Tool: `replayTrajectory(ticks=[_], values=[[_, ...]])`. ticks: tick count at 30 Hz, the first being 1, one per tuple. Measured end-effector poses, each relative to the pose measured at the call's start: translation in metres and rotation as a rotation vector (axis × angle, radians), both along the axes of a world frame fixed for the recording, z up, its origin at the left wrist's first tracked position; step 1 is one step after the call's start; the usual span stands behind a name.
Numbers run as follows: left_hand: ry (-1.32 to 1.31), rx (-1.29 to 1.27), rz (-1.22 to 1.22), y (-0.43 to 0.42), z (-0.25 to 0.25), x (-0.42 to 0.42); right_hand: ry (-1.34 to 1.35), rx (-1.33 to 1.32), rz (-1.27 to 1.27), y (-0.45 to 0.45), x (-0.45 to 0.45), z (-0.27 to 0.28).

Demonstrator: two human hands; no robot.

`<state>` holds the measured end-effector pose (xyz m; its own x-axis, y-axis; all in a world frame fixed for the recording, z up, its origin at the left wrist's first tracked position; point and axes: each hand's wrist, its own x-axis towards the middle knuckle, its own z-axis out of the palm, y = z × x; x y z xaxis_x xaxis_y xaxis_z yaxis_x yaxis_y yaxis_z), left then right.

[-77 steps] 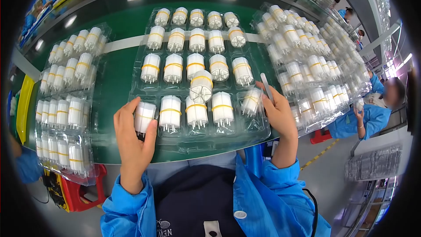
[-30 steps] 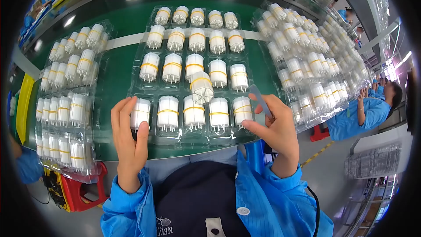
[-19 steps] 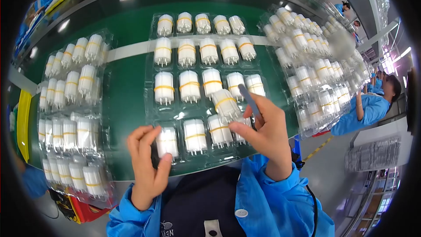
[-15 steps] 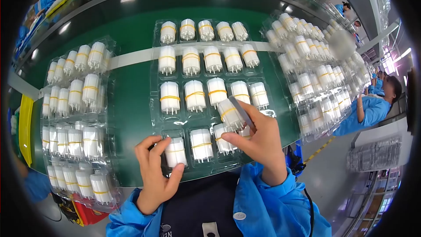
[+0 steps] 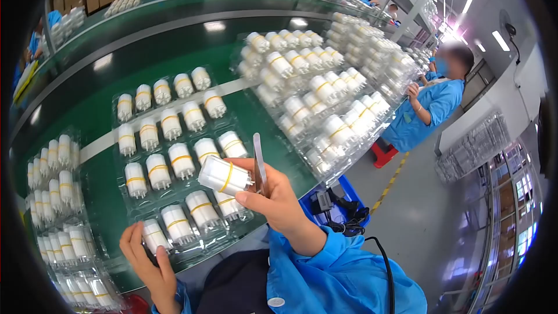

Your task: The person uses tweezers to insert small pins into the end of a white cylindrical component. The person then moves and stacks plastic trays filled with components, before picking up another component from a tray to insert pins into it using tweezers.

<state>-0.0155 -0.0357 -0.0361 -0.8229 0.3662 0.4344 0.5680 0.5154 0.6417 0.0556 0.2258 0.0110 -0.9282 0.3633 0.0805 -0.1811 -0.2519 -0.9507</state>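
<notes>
My right hand (image 5: 276, 200) grips a white cylindrical bundle (image 5: 221, 175) with a yellow rubber band round it and thin pins at one end. It is tilted sideways above the tray, pins toward my palm. A flat grey metal tool (image 5: 258, 154), like tweezers, stands up from the same hand. My left hand (image 5: 150, 261) has fingers and thumb about another white bundle (image 5: 154, 236) at the front left corner of a clear plastic tray (image 5: 203, 250). Rows of similar banded bundles lie in that tray's pockets.
Stacked clear trays of bundles stand at the left (image 5: 65, 244) and right (image 5: 325, 104) on the green table (image 5: 96, 189). A blue bin (image 5: 351, 189) with black cables sits below the table edge. A person in blue (image 5: 427, 104) stands beyond the right stacks.
My view has swung to the right, so the trays appear further left. The bundle in my right hand has been lifted and turned from pins down to nearly sideways. My left hand stays at the corner bundle.
</notes>
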Motion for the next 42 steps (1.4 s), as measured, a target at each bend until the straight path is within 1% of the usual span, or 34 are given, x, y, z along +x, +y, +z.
replayTrajectory(ticks=[2,3,5,6,8,12,16,19,27,29,31,32,35,37,39,41,42], values=[[0.018,0.003,0.006,0.003,0.000,0.001,0.021,-0.167,0.050,0.007,0.008,-0.001],[0.032,-0.006,0.013,0.003,0.000,0.001,0.032,-0.171,0.048,0.010,0.011,-0.001],[0.052,-0.027,0.021,0.004,0.000,0.001,0.067,-0.428,0.064,0.014,0.016,-0.004],[0.055,-0.029,0.023,0.004,0.000,0.002,0.072,-0.438,0.069,0.015,0.018,-0.006],[0.059,-0.035,0.032,0.004,0.000,0.002,0.173,-0.512,0.092,0.018,0.020,-0.010],[0.049,-0.029,0.033,0.004,0.002,0.003,0.245,-0.629,0.142,0.020,0.017,-0.019],[0.049,-0.022,0.032,0.002,0.000,0.001,0.282,-0.687,0.228,0.023,0.015,-0.025],[0.042,-0.008,0.031,0.002,0.001,0.001,0.291,-0.726,0.236,0.022,0.013,-0.024],[0.064,-0.024,0.018,0.001,0.001,0.000,0.293,-0.710,0.252,0.022,0.009,-0.024],[0.055,-0.021,0.018,0.002,0.001,0.000,0.297,-0.668,0.230,0.023,0.010,-0.024],[0.053,-0.019,0.035,0.001,0.002,-0.001,0.254,-0.436,0.082,0.030,0.010,-0.015],[0.048,-0.013,0.022,0.002,0.002,-0.001,0.202,-0.258,-0.006,0.032,0.010,-0.004],[0.034,0.000,0.032,0.001,0.002,-0.001,0.064,0.335,-0.413,0.040,-0.003,0.010],[0.035,-0.004,0.009,0.001,0.003,-0.002,-0.150,0.880,-0.591,0.059,-0.011,0.017],[0.045,0.001,0.017,0.000,0.002,-0.002,-0.181,0.921,-0.613,0.069,-0.027,0.020],[0.036,0.007,0.002,0.000,0.004,-0.002,-0.151,1.156,-0.653,0.080,-0.044,0.013],[0.047,-0.001,0.001,-0.001,0.003,-0.002,-0.108,1.205,-0.672,0.085,-0.053,0.010]])
